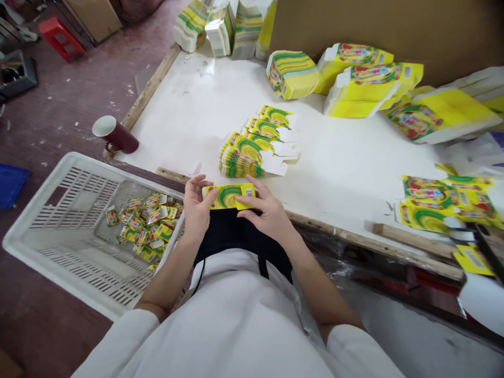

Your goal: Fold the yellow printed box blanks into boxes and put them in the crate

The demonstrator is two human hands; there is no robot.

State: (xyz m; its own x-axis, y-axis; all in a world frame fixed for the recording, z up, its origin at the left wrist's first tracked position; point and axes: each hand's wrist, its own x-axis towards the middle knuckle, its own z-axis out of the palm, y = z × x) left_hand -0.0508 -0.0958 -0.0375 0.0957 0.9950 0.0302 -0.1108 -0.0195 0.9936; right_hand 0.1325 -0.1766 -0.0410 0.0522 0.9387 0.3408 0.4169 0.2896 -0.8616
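A yellow and green printed carton [226, 196] is held level between my two hands, just off the table's front edge. My left hand [197, 205] grips its left end, thumb on the printed face. On the right end, beside a barcode, my right hand [268, 207] has its fingers closed around the carton. Right beyond my hands, a fanned pile of flattened cartons [248, 152] lies on the white table [173, 121], white flaps pointing right. To my left, several small cartons [147, 223] lie heaped in a white plastic crate [59, 257].
Stacks of flat cartons [293, 76] stand along the back against a large cardboard sheet [354, 26]. A dark red mug [122, 139] is at the left table edge. More cartons [429, 202] and a wooden strip [413, 240] lie at right. A red stool [61, 37] stands on the floor.
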